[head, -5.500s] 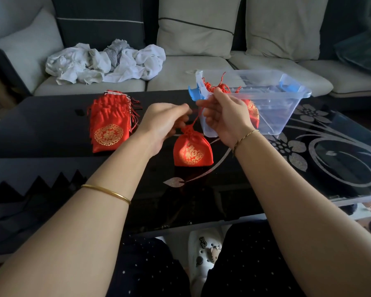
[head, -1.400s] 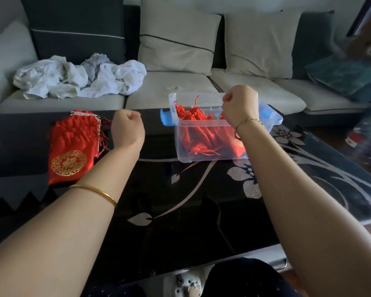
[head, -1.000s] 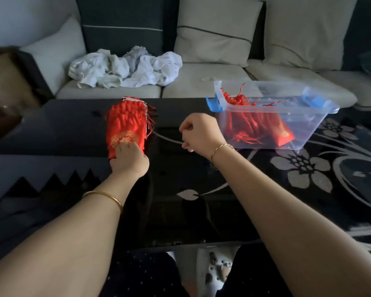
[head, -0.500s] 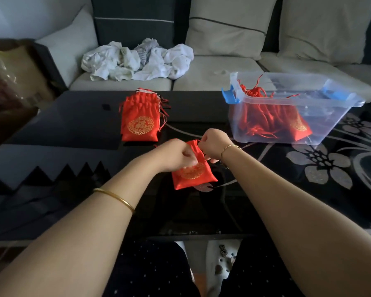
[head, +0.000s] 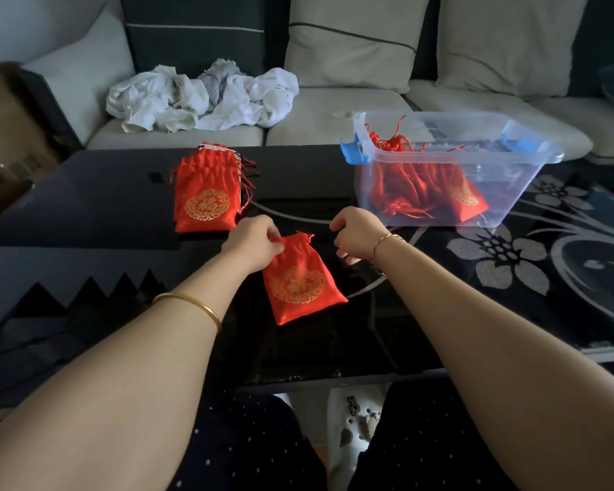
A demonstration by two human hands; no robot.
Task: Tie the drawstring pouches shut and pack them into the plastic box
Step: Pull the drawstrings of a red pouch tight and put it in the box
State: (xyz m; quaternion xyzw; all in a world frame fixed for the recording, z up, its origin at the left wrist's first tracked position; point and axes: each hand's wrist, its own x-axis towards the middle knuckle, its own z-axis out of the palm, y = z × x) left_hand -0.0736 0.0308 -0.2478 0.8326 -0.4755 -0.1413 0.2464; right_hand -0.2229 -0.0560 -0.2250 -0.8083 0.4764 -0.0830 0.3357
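I look down on a glossy black glass coffee table (head: 103,207) with white flower patterns on its right side. Behind it stands a pale sofa (head: 319,129) with a crumpled heap of white cloth (head: 206,97) on its left seat. A flat stack of red pouches (head: 206,193) with gold emblems lies on the table to the left. A clear plastic box (head: 451,171) with blue latches stands to the right and holds several red pouches with loose cords (head: 422,186). Between them and nearer to me, one red pouch (head: 300,278) lies flat, mouth pointing away. The left hand (head: 252,242) has curled fingers and pinches the pouch's upper left corner at the mouth. The right hand (head: 357,232) hovers just right of the mouth with fingers curled under; I cannot tell whether it grips a cord
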